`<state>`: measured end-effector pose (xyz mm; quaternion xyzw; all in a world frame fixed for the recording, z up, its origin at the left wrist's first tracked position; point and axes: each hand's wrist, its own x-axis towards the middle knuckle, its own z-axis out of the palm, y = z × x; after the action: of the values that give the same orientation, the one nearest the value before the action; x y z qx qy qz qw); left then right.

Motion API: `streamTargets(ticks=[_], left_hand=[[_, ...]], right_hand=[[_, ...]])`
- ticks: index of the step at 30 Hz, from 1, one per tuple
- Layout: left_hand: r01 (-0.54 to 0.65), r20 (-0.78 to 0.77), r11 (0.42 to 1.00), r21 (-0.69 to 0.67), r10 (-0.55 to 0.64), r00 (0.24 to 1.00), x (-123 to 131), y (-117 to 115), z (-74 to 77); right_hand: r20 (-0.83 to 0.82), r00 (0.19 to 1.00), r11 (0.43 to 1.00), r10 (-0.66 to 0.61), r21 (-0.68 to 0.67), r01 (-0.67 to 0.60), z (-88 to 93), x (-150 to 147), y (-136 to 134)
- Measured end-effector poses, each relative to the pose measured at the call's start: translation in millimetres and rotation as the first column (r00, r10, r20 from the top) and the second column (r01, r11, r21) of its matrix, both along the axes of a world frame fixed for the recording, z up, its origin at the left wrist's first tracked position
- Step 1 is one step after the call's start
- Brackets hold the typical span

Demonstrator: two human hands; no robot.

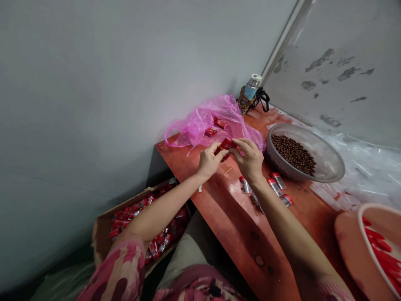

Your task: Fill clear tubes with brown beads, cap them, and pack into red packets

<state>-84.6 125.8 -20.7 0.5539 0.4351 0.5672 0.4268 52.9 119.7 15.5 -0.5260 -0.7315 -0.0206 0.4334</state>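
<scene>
My left hand (pixel 208 162) and my right hand (pixel 250 159) meet above the red-topped table (pixel 232 184). Between them they pinch a small, flat red piece with dark edges (pixel 227 144), perhaps a folded label or sleeve; its kind is not clear. Both sets of fingers are closed on its ends. Just beyond lies a pink plastic bag (pixel 197 127), with a few red printed packs (pixel 221 122) on it. Small clear tubes with red caps (pixel 278 180) lie near my right forearm, which partly hides some.
A grey bowl (pixel 332 169) of brown balls (pixel 293 154) stands at right, beside clear plastic pieces (pixel 372 167). An orange basin (pixel 347 234) holds red caps. Below the table's left edge, a cardboard box (pixel 99 236) holds red-capped tubes. A bottle (pixel 251 87) stands near the wall.
</scene>
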Motion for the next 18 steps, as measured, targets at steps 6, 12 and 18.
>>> streamTargets(ticks=[6, 12, 18], left_hand=[[0.016, 0.065, 1.0, 0.0, -0.016, 0.998, 2, -5, 2.5], [-0.01, 0.019, 1.0, 0.002, 0.01, 1.0, 0, -5, 3.8], [0.191, 0.198, 0.974, -0.125, -0.164, 0.966, -9, -4, 3.4]], right_hand=[[0.046, 0.998, 0.996, -0.047, 0.079, 0.043, -4.3, -3, -5], [-0.028, 0.999, 0.999, 0.042, 0.026, -0.041, 2.2, -1, -1], [0.137, 0.991, 0.994, 0.0, 0.106, -0.015, 1.9, 0, -7]])
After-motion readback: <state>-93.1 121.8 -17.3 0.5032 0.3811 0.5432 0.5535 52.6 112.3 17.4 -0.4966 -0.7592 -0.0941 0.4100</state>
